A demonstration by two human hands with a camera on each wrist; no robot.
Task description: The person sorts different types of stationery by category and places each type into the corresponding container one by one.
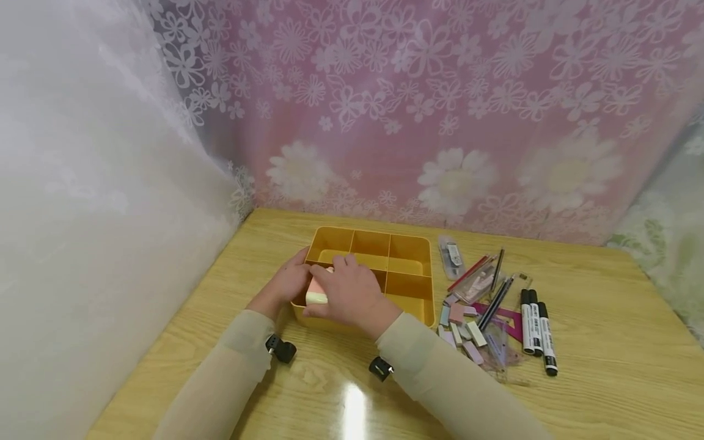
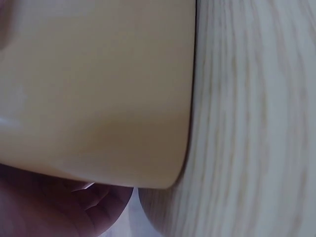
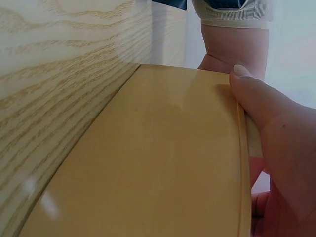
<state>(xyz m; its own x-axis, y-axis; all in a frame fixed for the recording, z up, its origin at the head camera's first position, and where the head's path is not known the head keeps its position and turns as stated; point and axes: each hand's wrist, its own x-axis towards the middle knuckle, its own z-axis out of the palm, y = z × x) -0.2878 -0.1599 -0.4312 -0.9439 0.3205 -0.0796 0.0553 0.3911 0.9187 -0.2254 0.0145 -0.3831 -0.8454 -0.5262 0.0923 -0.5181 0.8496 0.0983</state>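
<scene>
Surface (image 1: 214,342): light, grained wood, a bright streak of glare towards the near side. Room: pink floral cloth (image 1: 363,110) hangs behind; pale cloth (image 1: 110,183) borders the left. A divided yellow box (image 1: 407,267) rests on the surface. Hands: the left hand (image 1: 288,282) grips its left wall; the right hand (image 1: 356,296) pinches a pink-and-cream block (image 1: 316,293) at the front-left compartment, depth of insertion indeterminable. Right of the box: erasers (image 1: 475,333), pencils (image 1: 497,303), three markers (image 1: 535,327).
</scene>
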